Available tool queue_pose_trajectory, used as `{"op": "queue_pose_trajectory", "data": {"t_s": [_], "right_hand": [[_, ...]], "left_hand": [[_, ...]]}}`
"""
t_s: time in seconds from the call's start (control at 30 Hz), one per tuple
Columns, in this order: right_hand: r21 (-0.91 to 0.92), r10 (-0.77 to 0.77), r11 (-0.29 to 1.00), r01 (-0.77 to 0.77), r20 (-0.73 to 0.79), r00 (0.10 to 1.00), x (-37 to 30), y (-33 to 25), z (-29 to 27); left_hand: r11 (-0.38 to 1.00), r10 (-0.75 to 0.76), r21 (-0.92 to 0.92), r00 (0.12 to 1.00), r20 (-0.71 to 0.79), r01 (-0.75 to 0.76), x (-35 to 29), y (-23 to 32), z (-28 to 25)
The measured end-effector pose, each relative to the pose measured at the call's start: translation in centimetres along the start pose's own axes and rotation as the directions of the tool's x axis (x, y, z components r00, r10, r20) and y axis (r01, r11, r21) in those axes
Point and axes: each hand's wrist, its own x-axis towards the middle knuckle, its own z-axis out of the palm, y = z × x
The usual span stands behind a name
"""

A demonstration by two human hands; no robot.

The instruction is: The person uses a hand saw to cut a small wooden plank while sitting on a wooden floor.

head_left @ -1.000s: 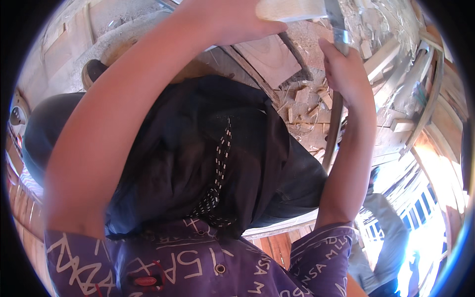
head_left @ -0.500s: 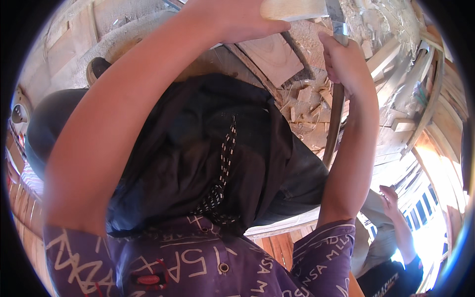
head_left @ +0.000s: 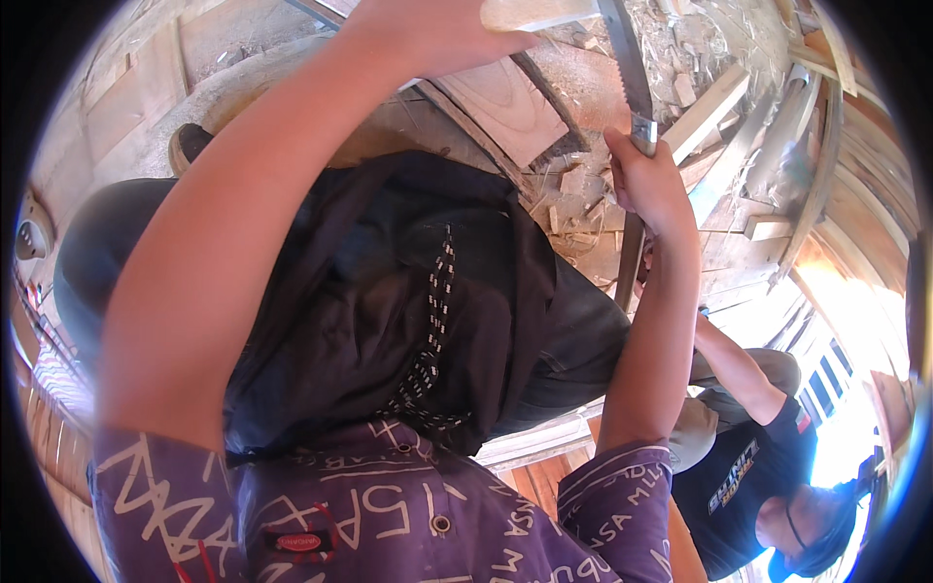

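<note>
My right hand (head_left: 651, 185) is closed round the handle of a saw (head_left: 630, 60). Its toothed metal blade runs up past the top edge of the picture, and a shiny metal collar joins blade and handle. A dark, slightly curved length (head_left: 630, 255) shows below my fist; I cannot tell if it is part of the handle. At the top, my left hand (head_left: 428, 37) grips a pale piece of wood (head_left: 542, 12), whose end lies close beside the blade. Part of the left hand and of the wood is cut off by the frame.
A flat board (head_left: 515, 112) lies below the wood, among offcuts and shavings. Long timber strips (head_left: 709, 115) spread to the right. At lower right another person (head_left: 734, 476) in a dark shirt sits close, an arm reaching toward my right forearm. My bent legs (head_left: 389, 291) fill the middle.
My right hand has drawn down toward me and slightly left, baring more of the toothed blade. The other person at lower right has leaned further into view, with an arm reaching forward.
</note>
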Motion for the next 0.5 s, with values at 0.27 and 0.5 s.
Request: {"op": "queue_pose_trajectory", "data": {"t_s": [0.27,0.5], "right_hand": [[-0.088,0.075,0.993,-0.074,0.007,0.997,-4.9,-0.9,-2.8],[0.026,-0.035,0.999,0.036,-0.011,0.999,-0.2,-3.6,-0.9]], "left_hand": [[0.999,-0.032,-0.014,0.999,-0.022,0.031,-0.7,0.1,-0.3],[0.998,0.058,0.04,0.993,-0.101,-0.054,-0.7,0.6,0.9]]}}
